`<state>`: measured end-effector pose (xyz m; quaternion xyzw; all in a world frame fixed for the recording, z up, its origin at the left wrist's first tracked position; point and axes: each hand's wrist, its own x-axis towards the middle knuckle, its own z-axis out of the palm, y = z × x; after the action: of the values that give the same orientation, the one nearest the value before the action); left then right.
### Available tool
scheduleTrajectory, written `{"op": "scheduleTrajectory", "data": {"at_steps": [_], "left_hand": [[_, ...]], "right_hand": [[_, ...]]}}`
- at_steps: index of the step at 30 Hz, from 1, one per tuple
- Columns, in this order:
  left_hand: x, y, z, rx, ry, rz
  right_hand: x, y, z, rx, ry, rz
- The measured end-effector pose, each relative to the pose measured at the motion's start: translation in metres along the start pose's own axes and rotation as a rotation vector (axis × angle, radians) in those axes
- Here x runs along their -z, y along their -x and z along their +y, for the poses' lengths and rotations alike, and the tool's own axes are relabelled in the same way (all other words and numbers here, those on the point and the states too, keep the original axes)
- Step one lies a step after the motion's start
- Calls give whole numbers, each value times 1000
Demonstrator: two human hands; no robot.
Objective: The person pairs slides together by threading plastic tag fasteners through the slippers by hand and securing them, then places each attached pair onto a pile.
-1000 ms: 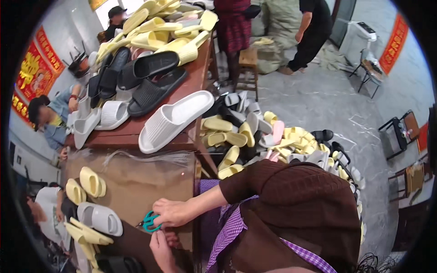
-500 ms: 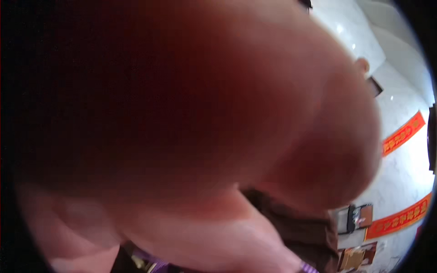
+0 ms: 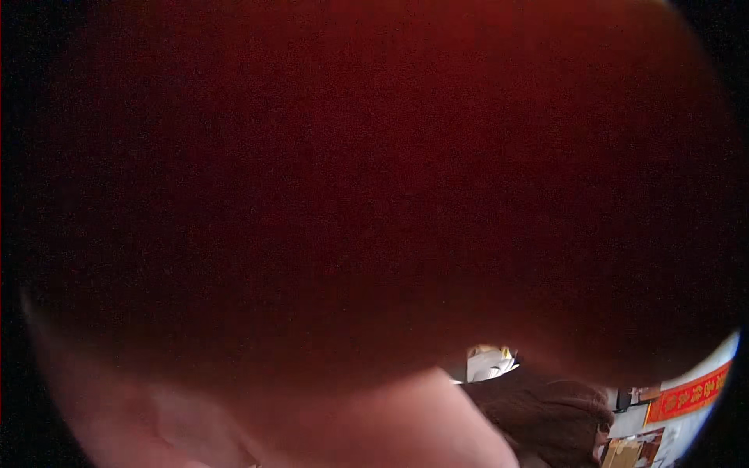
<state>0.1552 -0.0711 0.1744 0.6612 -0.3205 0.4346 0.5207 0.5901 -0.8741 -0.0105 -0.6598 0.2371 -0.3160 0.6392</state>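
Something very close to the lens fills nearly the whole head view as a dark red, blurred mass (image 3: 351,195). Paler pink skin (image 3: 312,429) shows along its lower edge, so it looks like part of a hand or fingers. I cannot tell which hand it is. Neither my left hand nor my right hand can be made out as a shape. A brown sleeve (image 3: 546,409) shows in the small gap at the lower right. The table and anything on it are hidden.
Through the gap at the lower right I see a small white object (image 3: 488,363), a pale wall with a red banner (image 3: 690,394), and a brownish box-like thing (image 3: 620,452) below it.
One second ago the table with slippers and both hands on a teal object were in view. Then skin covered the lens, and it now sits closer and darker.
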Motion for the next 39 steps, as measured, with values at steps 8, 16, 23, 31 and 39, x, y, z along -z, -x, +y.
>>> {"op": "scheduleTrajectory", "data": {"at_steps": [8,16,23,31,39], "left_hand": [[-22,-13,0,113,40,-98],[-34,-24,-11,100,144,-128],[-54,-42,-31,52,280,-171],[-79,-62,-42,19,401,-221],[-98,-73,-47,18,495,-258]], "right_hand": [[-46,21,-35,-255,-97,64],[-67,41,-45,-258,216,110],[-53,48,-75,498,1009,-81],[-57,56,-101,-178,170,173],[-54,39,-101,-52,1,97]]}}
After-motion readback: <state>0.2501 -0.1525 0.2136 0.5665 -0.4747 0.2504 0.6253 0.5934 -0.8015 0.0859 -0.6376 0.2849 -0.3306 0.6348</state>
